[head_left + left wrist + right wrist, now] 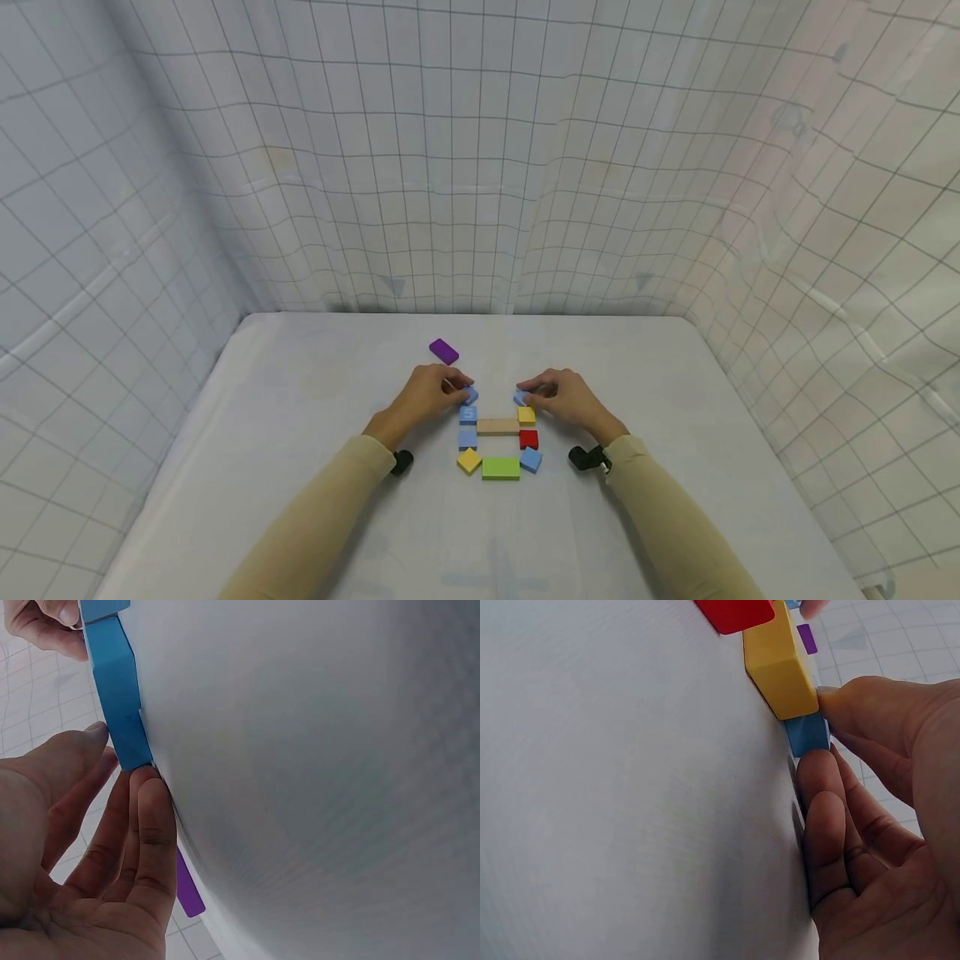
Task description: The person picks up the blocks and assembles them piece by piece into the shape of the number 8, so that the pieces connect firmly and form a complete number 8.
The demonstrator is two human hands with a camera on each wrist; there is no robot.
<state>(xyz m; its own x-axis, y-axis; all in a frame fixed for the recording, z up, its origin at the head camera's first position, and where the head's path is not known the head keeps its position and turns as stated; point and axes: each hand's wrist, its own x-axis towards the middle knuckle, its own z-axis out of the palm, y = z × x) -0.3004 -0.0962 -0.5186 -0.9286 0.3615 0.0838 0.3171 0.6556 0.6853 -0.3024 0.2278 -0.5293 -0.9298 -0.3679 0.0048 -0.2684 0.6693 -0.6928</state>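
In the head view my left hand (pixel 429 393) pinches a small blue block (pixel 471 395) between thumb and fingers. Just below it lies a blue block marked 5 (pixel 468 415), with another blue block (pixel 467 439) under that. Opposite, my right hand (pixel 567 398) pinches a second small blue block (pixel 521 398), tilted at the top of a yellow block (pixel 527 416). The right wrist view shows that held block (pixel 808 735) against the yellow one, partly covered by fingertips. A red block (pixel 528 439) sits below the yellow. Between the two columns lies a wooden plank (pixel 498 427).
At the near end are a turned yellow block (pixel 469 461), a light green block (pixel 501 468) and a turned blue block (pixel 531 459). A purple block (pixel 444 351) lies beyond my left hand. White gridded cloth (pixel 480 167) surrounds the white table (pixel 300 358) at back and sides.
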